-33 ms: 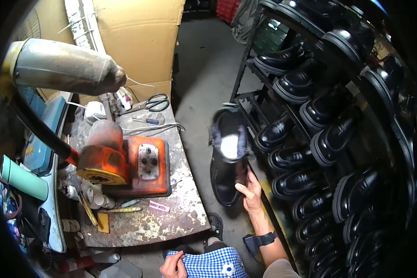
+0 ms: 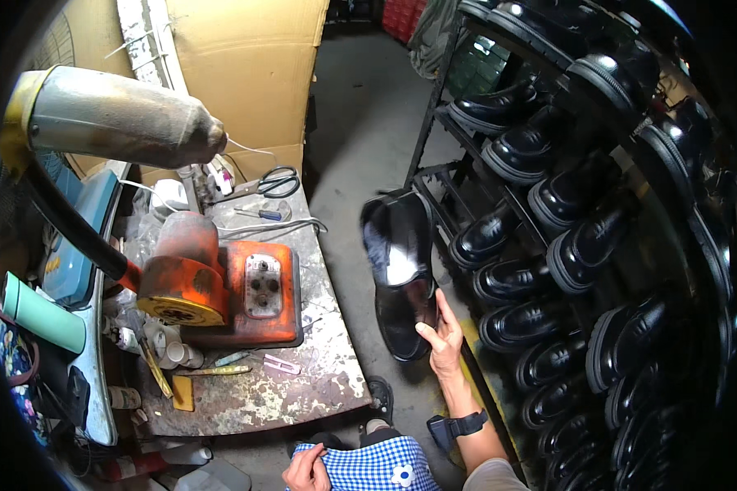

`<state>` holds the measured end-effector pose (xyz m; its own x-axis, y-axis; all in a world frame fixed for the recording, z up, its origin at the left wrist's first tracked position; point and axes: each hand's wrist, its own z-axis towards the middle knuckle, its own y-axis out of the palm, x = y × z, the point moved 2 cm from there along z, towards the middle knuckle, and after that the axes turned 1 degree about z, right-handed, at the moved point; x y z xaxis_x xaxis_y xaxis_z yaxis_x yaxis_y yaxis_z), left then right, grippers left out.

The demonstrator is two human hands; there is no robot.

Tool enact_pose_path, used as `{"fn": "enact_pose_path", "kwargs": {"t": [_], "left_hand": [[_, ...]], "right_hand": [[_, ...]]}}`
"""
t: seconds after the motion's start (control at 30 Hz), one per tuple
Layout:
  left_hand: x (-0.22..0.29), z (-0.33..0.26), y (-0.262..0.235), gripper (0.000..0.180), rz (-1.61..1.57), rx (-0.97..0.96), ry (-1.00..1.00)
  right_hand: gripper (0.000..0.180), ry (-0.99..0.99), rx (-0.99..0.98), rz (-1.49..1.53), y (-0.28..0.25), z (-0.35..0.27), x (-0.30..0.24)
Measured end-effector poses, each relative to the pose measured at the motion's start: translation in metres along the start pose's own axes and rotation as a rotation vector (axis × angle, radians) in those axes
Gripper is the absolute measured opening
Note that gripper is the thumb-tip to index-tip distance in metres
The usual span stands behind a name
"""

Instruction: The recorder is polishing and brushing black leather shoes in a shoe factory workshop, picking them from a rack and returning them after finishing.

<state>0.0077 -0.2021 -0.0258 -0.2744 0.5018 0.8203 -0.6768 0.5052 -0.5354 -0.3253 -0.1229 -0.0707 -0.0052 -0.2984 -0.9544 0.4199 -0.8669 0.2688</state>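
Note:
A glossy black leather shoe (image 2: 403,274) is held up between the workbench and the shoe rack, with a bright highlight on its upper half. My right hand (image 2: 444,337) grips its lower right side, the thumb on the near face and the other fingers partly hidden; a dark watch is on that wrist. Low in the view, my left hand (image 2: 305,472) rests on the blue-and-white checked apron (image 2: 368,462). Its fingers are curled, and whether they pinch the cloth is hidden.
A black rack (image 2: 424,135) full of black shoes fills the right side. On the worn bench (image 2: 319,368) at left stand an orange machine (image 2: 258,290), scissors (image 2: 278,182), a screwdriver (image 2: 266,214) and brushes. A metal lamp-like housing (image 2: 123,114) hangs over it. Cardboard (image 2: 246,74) stands behind.
The shoe in my right hand has turned slightly, its upper end tipping left. My left hand has stayed in place.

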Motion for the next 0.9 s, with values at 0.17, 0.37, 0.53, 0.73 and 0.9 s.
{"fn": "enact_pose_path", "kwargs": {"t": [0.17, 0.37, 0.53, 0.73, 0.9], "left_hand": [[-0.004, -0.005, -0.001, 0.023, -0.025, 0.017, -0.002], [-0.003, -0.002, 0.002, 0.022, 0.006, -0.016, -0.002], [-0.002, 0.002, 0.003, 0.021, -0.001, -0.048, -0.048], [-0.005, 0.009, 0.006, 0.019, 0.054, -0.013, -0.004], [-0.006, 0.016, 0.009, 0.020, 0.017, -0.038, -0.019]], "right_hand": [[0.065, -0.315, 0.153, -0.636, 0.005, -0.004, -0.011], [0.066, -0.122, 0.267, -0.323, 0.010, 0.024, -0.001], [0.049, 0.076, 0.324, 0.258, 0.016, 0.098, 0.017], [0.061, 0.069, 0.731, 0.309, 0.020, 0.201, 0.034], [0.077, 0.383, 0.240, 0.035, -0.004, 0.220, 0.035]]}}
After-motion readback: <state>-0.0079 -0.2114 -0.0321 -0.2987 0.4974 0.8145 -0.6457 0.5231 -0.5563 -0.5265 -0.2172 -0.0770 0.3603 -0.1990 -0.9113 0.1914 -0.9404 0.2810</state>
